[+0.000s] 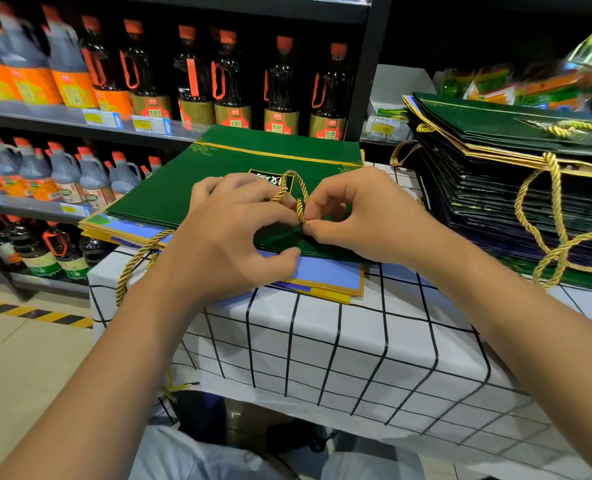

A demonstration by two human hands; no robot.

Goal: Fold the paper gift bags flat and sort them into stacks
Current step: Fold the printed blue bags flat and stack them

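**Two hands on one gold rope handle**

One green gift bag (218, 168) lay flat on top of a small pile of flat bags (325, 275). The bags under it showed blue and yellow edges, but they were too close together to count. The green bag lay right under both hands, with most of it past the fingers, toward the shelves.

One gold rope handle (296, 188) stood up in a loop from the near edge of the green bag. Two hands worked on it. The left hand (232, 233) had its fingers curled round the rope and its thumb pressed on the bag's near edge. The right hand (360, 216) pinched the rope end between thumb and finger, just beside the left hand.

The pile sat on one table with a white cloth with black squares (322, 341). To the right of the green bag, well apart, stood one much taller stack of dark flat bags (495, 188), with gold ropes hanging down its front. Another gold rope (131, 268) hung off the table edge to the left of the green bag.

Behind the green bag were shelves (79, 123) with many dark bottles with orange caps (280, 88), too many to count.
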